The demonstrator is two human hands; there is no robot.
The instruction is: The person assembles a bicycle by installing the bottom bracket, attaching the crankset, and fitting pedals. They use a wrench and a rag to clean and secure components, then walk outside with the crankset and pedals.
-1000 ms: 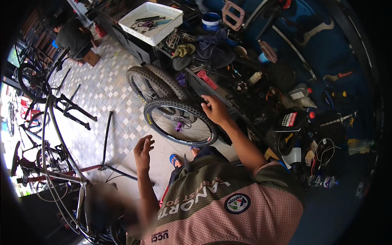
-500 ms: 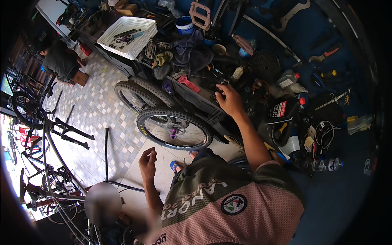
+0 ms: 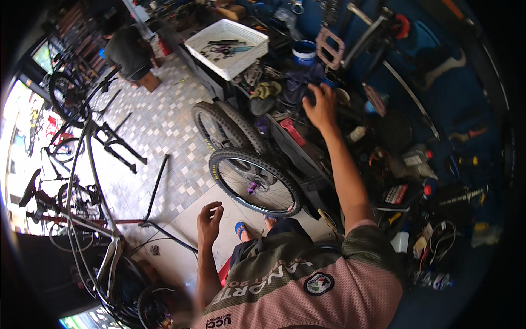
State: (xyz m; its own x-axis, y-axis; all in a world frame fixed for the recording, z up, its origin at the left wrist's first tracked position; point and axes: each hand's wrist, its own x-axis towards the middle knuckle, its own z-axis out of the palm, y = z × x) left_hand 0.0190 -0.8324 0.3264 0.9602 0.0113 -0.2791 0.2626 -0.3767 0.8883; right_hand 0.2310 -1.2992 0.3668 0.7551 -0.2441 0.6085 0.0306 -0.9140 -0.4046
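Observation:
My right hand (image 3: pixel 321 107) reaches out over the cluttered workbench with thumb and fingers apart and nothing in it. Just beyond its fingertips lies a dark cloth (image 3: pixel 298 82); whether they touch cannot be made out. A red-pink tool handle (image 3: pixel 292 131) rests on the bench edge below that hand. My left hand (image 3: pixel 209 222) hangs in the air over the floor, fingers loosely bent and holding nothing visible. To its right, a bicycle wheel (image 3: pixel 219 172) with a knobby tyre and purple hub leans near the bench, by my feet.
A white plastic basket (image 3: pixel 260 48) with small parts stands on the bench's far end, near a blue tub (image 3: pixel 304 52). Two more tyred wheels (image 3: pixel 204 120) lean against the bench. Bicycle frames (image 3: pixel 90 164) crowd the left. A person (image 3: pixel 129 55) crouches at far left.
My right hand has gone from the tools in mid-bench farther along, to beside the dark cloth. My left hand stays raised and loosely bent. The whole view has turned, shifting surroundings rightward.

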